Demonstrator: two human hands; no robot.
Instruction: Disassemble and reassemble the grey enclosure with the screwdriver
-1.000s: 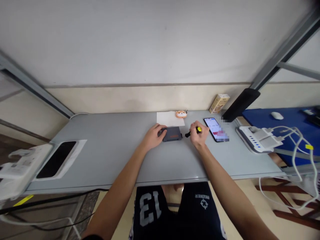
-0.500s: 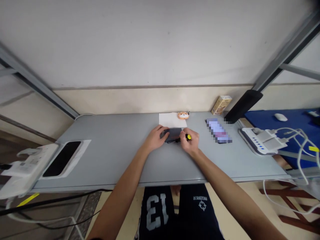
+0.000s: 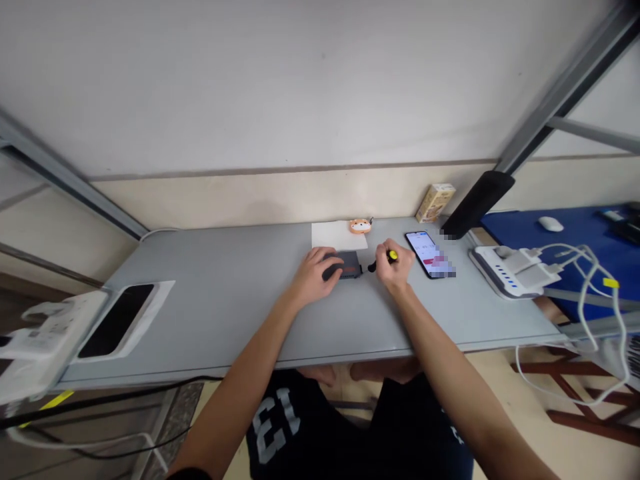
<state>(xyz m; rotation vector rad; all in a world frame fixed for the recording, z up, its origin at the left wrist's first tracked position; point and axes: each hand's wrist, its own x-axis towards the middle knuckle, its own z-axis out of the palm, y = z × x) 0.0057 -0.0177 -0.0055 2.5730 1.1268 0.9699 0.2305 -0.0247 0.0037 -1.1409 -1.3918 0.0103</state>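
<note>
A small dark grey box (image 3: 351, 265) with reddish marking on top and a row of slots along its front side lies on the grey desk. My left hand (image 3: 316, 272) is closed over its left part, with fingers on top. To the right, my right hand (image 3: 395, 265) is wrapped around a screwdriver (image 3: 393, 256) with a black and yellow handle. Its thin shaft points left at the right end of the box; whether the tip touches is too small to tell. Behind the box lies a sheet of white paper (image 3: 330, 235), with an orange animal-faced case (image 3: 360, 227) on its right edge.
A lit phone (image 3: 427, 252) lies right of my right hand. Beyond it stand a drink carton (image 3: 435, 203), a black cylinder (image 3: 479, 204) and a power strip (image 3: 505, 272) with chargers. At left are a dark phone (image 3: 117, 320) and another power strip (image 3: 53, 340).
My right hand has moved right, off the box, with the screwdriver, so the shaft now shows. My left hand stays on the box. The legs below the desk have spread apart.
</note>
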